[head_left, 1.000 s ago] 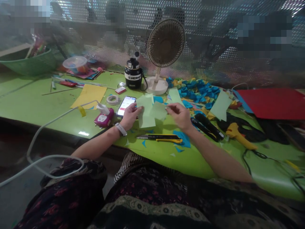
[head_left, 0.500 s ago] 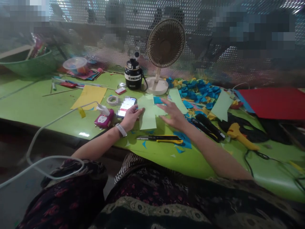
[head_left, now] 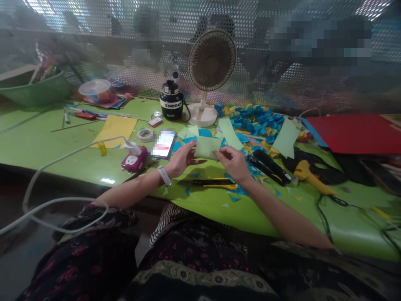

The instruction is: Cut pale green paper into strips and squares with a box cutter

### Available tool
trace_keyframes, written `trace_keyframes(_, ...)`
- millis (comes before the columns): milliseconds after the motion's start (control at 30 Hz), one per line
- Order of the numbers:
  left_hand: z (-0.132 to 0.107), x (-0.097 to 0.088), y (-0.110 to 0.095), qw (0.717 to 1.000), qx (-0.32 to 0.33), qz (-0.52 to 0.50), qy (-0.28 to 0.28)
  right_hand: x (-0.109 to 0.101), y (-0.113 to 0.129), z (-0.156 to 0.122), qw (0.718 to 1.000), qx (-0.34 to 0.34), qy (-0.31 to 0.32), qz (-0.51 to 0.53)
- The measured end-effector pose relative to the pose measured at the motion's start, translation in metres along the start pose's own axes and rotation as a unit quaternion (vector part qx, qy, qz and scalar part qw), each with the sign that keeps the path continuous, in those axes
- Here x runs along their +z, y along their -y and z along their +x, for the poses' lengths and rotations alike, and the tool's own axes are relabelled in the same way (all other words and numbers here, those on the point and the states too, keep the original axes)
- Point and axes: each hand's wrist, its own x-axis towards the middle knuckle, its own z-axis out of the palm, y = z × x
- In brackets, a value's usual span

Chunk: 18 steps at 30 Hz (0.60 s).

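Between my two hands a pale green piece of paper (head_left: 208,147) is held up over the table, wider than it is tall. My left hand (head_left: 182,159) grips its left edge, with the thumb on top. My right hand (head_left: 233,163) pinches its lower right corner between thumb and finger. Below the paper lies a yellow and black utility knife (head_left: 216,183), its blade pointing left. Blue paper scraps (head_left: 205,132) and another pale green sheet (head_left: 188,132) lie just behind the hands. A lit phone (head_left: 163,144) rests left of my left hand.
A desk fan (head_left: 213,60) and a black bottle (head_left: 171,102) stand at the back. Blue and yellow paper pieces (head_left: 257,121) are heaped behind my right hand. Right of it lie a black stapler-like tool (head_left: 271,167) and a yellow glue gun (head_left: 308,177). A white cable (head_left: 56,161) crosses the left side.
The green paper, a tall strip in my left hand before, is now shorter and held in both hands. My right hand has gone from spread fingers to a pinch on it.
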Motion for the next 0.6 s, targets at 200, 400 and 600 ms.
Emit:
trace_keyframes(200,0.002,0.008,0.017,0.999,0.030,0.036,-0.001,-0.002,0.000,-0.001,1.000,-0.016,-0.013,-0.005)
trace_keyframes(400,0.004,0.001,0.026,0.999,0.026,0.004,-0.030,0.000,-0.002,-0.006,1.000,-0.028,0.007,-0.011)
trace_keyframes(600,0.003,-0.002,0.028,0.999,0.030,0.005,-0.016,-0.001,0.000,-0.006,1.000,-0.002,0.029,-0.004)
